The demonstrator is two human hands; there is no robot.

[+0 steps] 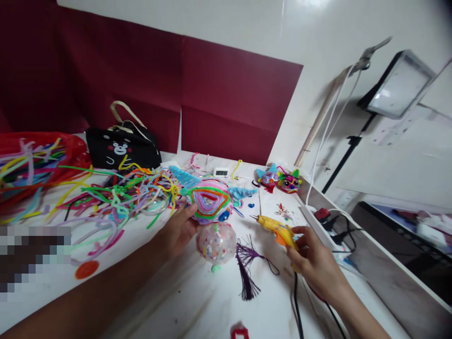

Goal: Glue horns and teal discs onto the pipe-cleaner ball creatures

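My left hand [181,226] grips the left side of a round craft figure [211,200] covered in coiled, colourful pipe cleaners, with blue pointed pieces on both sides. Below the figure sits a clear round ball [216,243] with coloured specks; whether the two touch I cannot tell. In my right hand [310,256] is a yellow hot glue gun [277,228] with an orange trigger, its metal nozzle aimed left toward the figure. A black cord runs down from its handle. Dark purple tassels [246,278] lie on the table between my hands.
Loose pipe cleaners [120,207] spread over the left, beside a red bag [76,150] of more. A black bag [122,146], small digital clock [221,173] and two finished-looking craft faces [288,181] stand behind. At right are a power strip [326,230] and lamp [399,84].
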